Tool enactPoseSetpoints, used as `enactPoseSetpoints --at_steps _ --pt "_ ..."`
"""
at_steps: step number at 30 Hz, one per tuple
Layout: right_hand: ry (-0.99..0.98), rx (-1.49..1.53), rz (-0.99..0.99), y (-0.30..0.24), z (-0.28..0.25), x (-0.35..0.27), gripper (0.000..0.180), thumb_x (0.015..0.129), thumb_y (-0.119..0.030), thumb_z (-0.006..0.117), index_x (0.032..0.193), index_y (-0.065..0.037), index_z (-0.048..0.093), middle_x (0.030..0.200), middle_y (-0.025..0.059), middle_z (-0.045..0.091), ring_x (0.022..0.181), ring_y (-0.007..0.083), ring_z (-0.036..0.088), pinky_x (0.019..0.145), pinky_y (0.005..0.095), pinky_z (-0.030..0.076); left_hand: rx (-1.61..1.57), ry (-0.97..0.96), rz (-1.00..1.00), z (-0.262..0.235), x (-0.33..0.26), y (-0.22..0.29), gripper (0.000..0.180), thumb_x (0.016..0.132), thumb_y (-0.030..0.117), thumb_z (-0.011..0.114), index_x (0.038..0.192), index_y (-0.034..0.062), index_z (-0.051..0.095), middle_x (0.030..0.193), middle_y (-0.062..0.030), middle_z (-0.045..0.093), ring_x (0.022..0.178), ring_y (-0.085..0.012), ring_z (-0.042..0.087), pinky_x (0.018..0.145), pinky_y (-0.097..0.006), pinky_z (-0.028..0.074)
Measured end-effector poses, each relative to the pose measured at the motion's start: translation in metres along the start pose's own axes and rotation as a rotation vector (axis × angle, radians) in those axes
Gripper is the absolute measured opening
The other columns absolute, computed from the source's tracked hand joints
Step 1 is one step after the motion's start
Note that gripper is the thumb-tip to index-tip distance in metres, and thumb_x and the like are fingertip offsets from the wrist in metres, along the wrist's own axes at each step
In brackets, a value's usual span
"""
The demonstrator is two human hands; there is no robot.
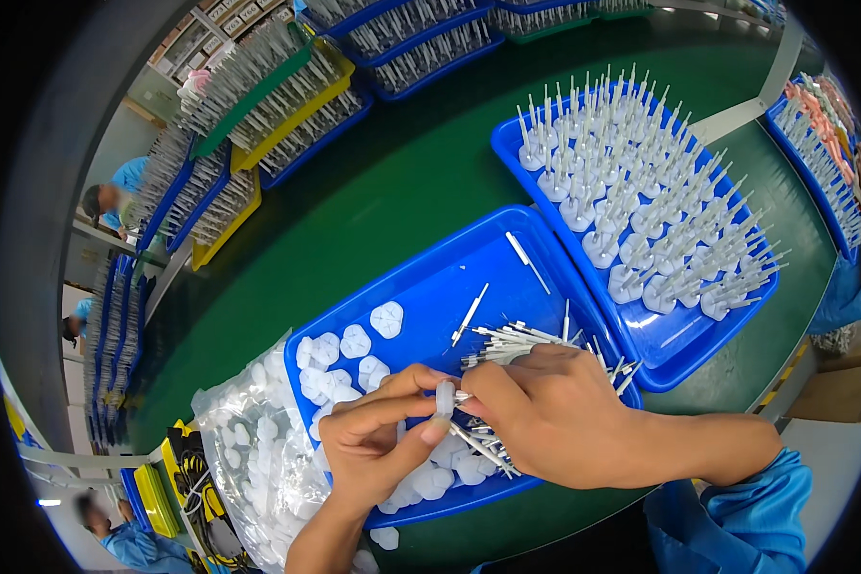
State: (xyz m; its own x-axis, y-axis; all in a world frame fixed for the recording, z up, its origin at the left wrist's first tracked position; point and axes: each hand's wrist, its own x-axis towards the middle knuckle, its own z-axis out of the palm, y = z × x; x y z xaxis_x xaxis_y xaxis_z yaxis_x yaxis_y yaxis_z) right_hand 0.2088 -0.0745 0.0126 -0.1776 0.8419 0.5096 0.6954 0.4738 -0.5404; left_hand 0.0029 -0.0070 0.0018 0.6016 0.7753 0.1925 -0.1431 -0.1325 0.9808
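Note:
My left hand pinches a small translucent white plastic piece between thumb and fingers. Closed against its right side, my right hand grips a thin white stick, whose end meets the piece; whether it goes inside cannot be seen. Both hands are above a blue tray. Loose white sticks lie in a heap behind and under my right hand. White rounded plastic pieces are scattered along the tray's left side, partly hidden by my left hand.
On the right, another blue tray holds many white pieces with upright sticks. A clear bag of white pieces leans at the left. Stacked trays line the green table's far side. Other people are at the left.

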Motion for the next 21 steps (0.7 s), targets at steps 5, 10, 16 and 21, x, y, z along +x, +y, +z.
enactPoseSetpoints --at_steps 5,10,16,21 --pt "-0.097 0.142 0.095 0.003 0.001 -0.002 0.018 0.086 -0.006 0.065 0.093 0.005 0.053 0.061 0.0164 0.060 0.053 0.0327 0.063 0.044 0.0425 0.045 -0.025 -0.018 -0.039 -0.002 -0.001 -0.002 0.028 0.078 -0.013 0.075 0.105 -0.0070 0.073 0.111 -0.0226 0.071 0.111 -0.0298 0.066 0.100 -0.043 0.050" --pt "-0.060 0.241 0.143 0.003 -0.001 0.003 0.014 0.088 -0.007 0.066 0.094 0.002 0.057 0.074 0.0152 0.061 0.067 0.0329 0.063 0.057 0.0420 0.048 0.209 -0.024 0.133 -0.003 0.003 0.000 0.032 0.077 -0.009 0.079 0.108 -0.0060 0.071 0.118 -0.0237 0.068 0.112 -0.0313 0.066 0.097 -0.043 0.052" --pt "0.007 0.335 0.103 0.007 -0.005 0.010 0.008 0.087 -0.004 0.066 0.093 -0.002 0.063 0.091 0.0123 0.059 0.085 0.0328 0.059 0.075 0.0415 0.049 0.409 0.034 0.363 0.005 0.008 0.004 0.037 0.074 -0.004 0.083 0.108 -0.0056 0.069 0.130 -0.0271 0.060 0.109 -0.0354 0.068 0.089 -0.043 0.057" --pt "0.023 0.379 0.111 0.006 -0.001 0.007 0.009 0.086 -0.004 0.067 0.093 -0.002 0.062 0.090 0.0123 0.059 0.081 0.0330 0.060 0.071 0.0417 0.049 0.607 -0.019 0.560 0.001 0.007 0.002 0.036 0.073 -0.005 0.082 0.107 -0.0040 0.069 0.129 -0.0289 0.060 0.105 -0.0374 0.069 0.083 -0.043 0.056"
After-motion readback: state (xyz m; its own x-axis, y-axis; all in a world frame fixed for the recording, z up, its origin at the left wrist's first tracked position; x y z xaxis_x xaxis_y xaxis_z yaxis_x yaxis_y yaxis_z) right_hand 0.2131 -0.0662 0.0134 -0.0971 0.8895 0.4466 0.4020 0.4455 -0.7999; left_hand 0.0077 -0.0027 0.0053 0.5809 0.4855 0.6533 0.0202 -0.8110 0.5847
